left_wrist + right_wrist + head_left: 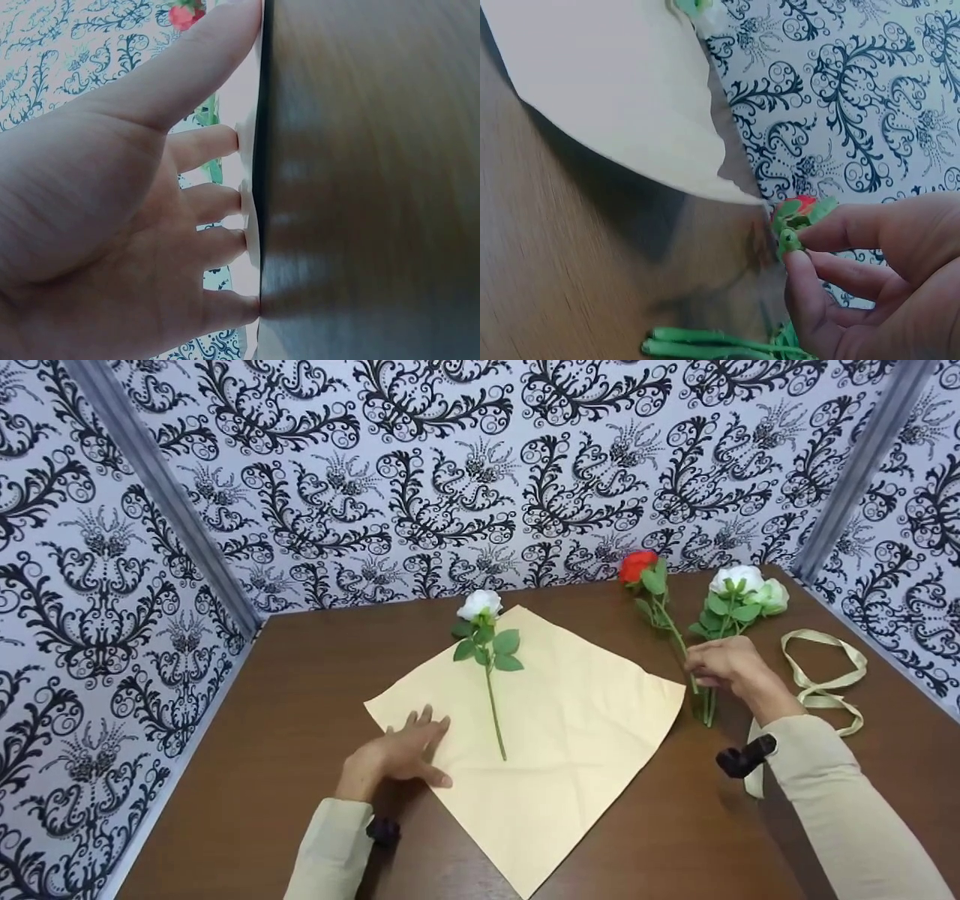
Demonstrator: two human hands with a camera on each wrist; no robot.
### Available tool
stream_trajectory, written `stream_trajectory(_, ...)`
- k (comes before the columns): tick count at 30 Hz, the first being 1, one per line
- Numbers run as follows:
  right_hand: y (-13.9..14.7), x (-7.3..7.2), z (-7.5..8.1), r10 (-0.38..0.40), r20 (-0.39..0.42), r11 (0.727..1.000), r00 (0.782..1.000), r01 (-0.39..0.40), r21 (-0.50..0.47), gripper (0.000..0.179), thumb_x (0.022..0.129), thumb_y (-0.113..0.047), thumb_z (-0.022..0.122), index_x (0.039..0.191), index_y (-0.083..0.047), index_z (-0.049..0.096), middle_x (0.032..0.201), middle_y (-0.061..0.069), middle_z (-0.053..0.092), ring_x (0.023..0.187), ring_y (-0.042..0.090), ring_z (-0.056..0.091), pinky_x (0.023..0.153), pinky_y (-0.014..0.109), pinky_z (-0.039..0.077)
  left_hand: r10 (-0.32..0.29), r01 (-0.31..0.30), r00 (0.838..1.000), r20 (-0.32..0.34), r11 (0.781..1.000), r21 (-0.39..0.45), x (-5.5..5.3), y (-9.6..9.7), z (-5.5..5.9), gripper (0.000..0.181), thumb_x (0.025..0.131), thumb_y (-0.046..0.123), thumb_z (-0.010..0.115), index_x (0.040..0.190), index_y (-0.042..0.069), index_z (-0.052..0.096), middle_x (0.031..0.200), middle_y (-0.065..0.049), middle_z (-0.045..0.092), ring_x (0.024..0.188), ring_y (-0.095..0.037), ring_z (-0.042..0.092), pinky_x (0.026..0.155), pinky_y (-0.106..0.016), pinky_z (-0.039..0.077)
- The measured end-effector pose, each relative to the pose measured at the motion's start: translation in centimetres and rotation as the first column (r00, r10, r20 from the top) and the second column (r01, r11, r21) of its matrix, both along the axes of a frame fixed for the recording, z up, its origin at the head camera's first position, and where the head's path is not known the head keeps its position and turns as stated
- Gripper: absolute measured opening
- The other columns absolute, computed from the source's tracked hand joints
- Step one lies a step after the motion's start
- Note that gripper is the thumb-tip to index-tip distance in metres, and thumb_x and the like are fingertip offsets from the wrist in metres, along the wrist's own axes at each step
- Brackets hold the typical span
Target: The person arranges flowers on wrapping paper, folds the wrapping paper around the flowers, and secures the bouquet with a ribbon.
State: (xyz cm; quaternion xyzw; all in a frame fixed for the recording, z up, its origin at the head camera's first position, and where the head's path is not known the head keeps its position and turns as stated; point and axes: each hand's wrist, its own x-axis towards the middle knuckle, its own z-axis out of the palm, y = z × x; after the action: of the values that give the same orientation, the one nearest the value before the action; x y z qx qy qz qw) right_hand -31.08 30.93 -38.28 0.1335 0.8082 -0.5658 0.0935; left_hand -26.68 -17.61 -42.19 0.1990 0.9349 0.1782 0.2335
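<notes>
My left hand (401,750) rests with spread fingers on the left edge of a cream sheet of wrapping paper (570,765), pressing it to the table. On that sheet lies a white rose (491,690), its bloom near the far corner and its stem pointing toward me. To the right, my right hand (727,664) pinches the stem of a red rose (639,567) between thumb and fingertips. In the right wrist view the stem's cut end (788,240) pokes out of the pinch. Beside that hand lie a white rose (731,582) and a pale green rose (771,597), stems together.
A loose gold ribbon (825,686) curls on the brown table (300,675) at the right, part of it under the right forearm. Patterned wall panels (450,472) stand behind the table and at both sides. The paper's right corner lifts slightly.
</notes>
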Motion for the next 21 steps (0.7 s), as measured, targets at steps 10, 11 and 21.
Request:
stream_trajectory(10,-2.2,0.2,1.0,0.036,-0.052,0.995,0.998,-0.041,-0.086,0.061,0.094,-0.007,0.062,0.148,0.01,0.039,0.074,-0.015,0.068,0.072,-0.001,0.066,0.072,0.017,0.058,-0.003,0.003,1.0,-0.003,1.0,0.001,0.1,0.0,0.2,0.1,0.085,0.04,0.078,0.16,0.007,0.02,0.167,-0.026,0.002,0.155,-0.045,0.002,0.119,-0.072,0.009)
stream_trajectory(11,-2.5,0.3,1.1,0.041,-0.05,0.995,0.998,-0.046,-0.092,0.061,0.095,-0.007,0.062,0.148,0.01,0.038,0.075,-0.015,0.068,0.073,-0.001,0.066,0.072,0.017,0.058,-0.003,0.003,1.0,-0.004,1.0,0.002,0.2,0.0,0.2,0.1,0.085,0.039,0.078,0.16,0.007,0.02,0.167,-0.026,0.002,0.155,-0.045,0.002,0.118,-0.072,0.009)
stream_trajectory(21,-6.2,0.9,1.5,0.12,-0.119,0.98,0.986,-0.137,-0.147,0.059,0.096,-0.006,0.06,0.147,0.013,0.037,0.077,-0.016,0.068,0.074,-0.001,0.067,0.075,0.019,0.058,0.018,-0.018,1.0,-0.002,1.0,0.016,0.3,0.1,0.3,0.099,0.085,0.038,0.079,0.16,0.007,0.023,0.168,-0.024,0.003,0.156,-0.043,0.001,0.12,-0.07,0.007)
